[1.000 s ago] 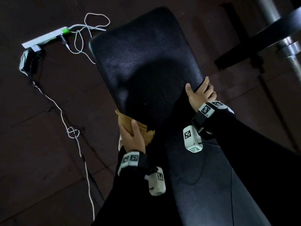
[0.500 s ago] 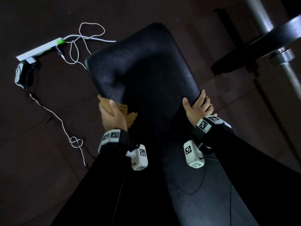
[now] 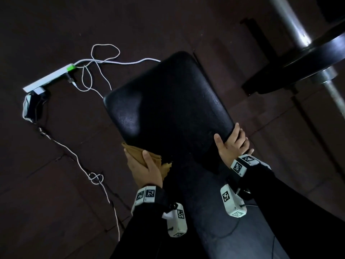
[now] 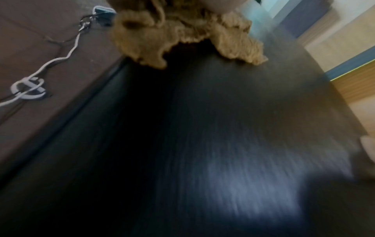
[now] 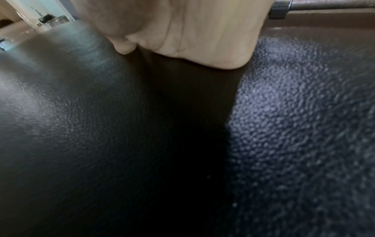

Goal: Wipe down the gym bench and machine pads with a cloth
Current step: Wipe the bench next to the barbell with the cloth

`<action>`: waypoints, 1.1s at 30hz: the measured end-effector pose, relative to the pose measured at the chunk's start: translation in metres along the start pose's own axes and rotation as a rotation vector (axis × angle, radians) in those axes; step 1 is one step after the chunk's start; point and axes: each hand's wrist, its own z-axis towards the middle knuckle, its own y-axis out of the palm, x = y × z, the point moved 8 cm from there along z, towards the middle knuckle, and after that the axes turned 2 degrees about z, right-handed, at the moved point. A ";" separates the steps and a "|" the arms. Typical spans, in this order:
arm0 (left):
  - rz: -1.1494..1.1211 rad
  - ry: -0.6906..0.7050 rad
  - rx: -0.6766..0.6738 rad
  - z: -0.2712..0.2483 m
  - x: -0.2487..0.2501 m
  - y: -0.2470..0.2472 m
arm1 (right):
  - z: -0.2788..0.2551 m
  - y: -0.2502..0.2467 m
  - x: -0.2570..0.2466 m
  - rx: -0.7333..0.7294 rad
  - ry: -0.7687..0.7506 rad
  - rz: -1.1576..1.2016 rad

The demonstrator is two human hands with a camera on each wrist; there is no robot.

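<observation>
a bench pad [image 3: 168, 109] runs through the middle. the left hand [image 3: 144, 168] and a cloth [image 3: 139, 155] sit at its left edge, the right hand [image 3: 232, 146] at its right edge. a power strip [image 3: 49, 77] and cable [image 3: 82, 163] lie on the floor to the left, a barbell [image 3: 296, 34] to the right.

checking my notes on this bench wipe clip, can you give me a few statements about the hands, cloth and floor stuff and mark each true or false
1. The left hand holds a tan cloth at the edge of the black bench pad. True.
2. The right hand holds a spray bottle. False: it grips the pad's other edge, thumb on top, and holds nothing else.
3. A white power strip lies on the floor beyond the pad. True.
4. The cloth is spread flat across the middle of the pad. False: it is bunched in the hand at the pad's side edge.
5. A white cable on the floor has a knot in it. True.
</observation>
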 end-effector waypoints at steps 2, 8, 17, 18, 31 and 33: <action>0.060 0.052 0.009 0.019 0.018 -0.003 | -0.005 -0.006 -0.003 0.101 0.018 -0.010; 0.188 0.157 0.025 0.100 0.081 -0.010 | -0.004 -0.003 0.000 -0.005 0.070 0.006; 0.863 0.387 -0.177 0.167 0.161 0.019 | -0.015 -0.010 -0.008 -0.128 0.111 -0.030; 0.908 0.419 -0.197 0.165 0.170 0.026 | -0.015 -0.010 -0.008 -0.130 0.116 -0.032; 0.869 0.742 -0.398 0.134 0.228 0.103 | -0.013 -0.007 -0.004 -0.051 0.113 -0.004; 0.830 0.733 -0.363 0.141 0.221 0.083 | -0.013 -0.008 -0.005 -0.061 0.127 -0.005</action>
